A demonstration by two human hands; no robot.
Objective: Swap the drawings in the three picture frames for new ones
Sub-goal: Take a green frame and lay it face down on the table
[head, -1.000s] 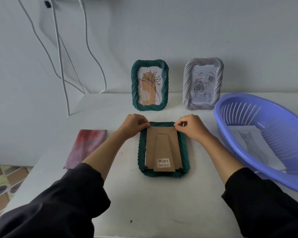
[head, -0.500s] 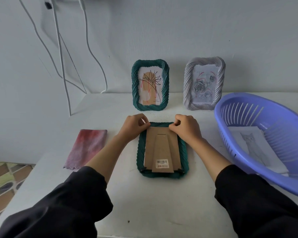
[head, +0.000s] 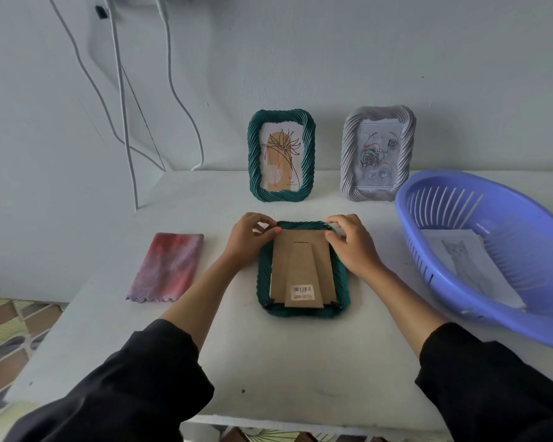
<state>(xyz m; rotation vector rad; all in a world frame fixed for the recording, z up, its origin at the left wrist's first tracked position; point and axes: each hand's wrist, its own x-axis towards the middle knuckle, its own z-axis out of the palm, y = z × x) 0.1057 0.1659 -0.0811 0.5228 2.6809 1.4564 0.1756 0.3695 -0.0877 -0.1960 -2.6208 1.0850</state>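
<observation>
Opening step, I judge: the left hand [head: 253,239] and right hand [head: 353,247] pinch, fingers curled, the top corners of the cardboard backing [head: 300,260] of the face-down green frame [head: 304,312] on the table [head: 300,362], just left of the blue basket [head: 498,320]; next, probably, free its top clips and lift the backing out.

A: layout on the white table [head: 284,362]?
B: centre: green twisted-rim picture frame [head: 264,282] lying face down, brown cardboard back [head: 300,266] on top. the left hand [head: 248,237] pinches its far-left corner, the right hand [head: 351,244] its far-right.
A: behind it?
B: a second green twisted-rim frame [head: 254,154] upright straight behind, near the wall. a white twisted-rim frame [head: 348,154] upright to its right.
A: sides?
B: left: red-pink folded cloth [head: 170,266]. right: purple slotted plastic basket [head: 524,224], with a paper cat drawing [head: 463,260] lying in it.
</observation>
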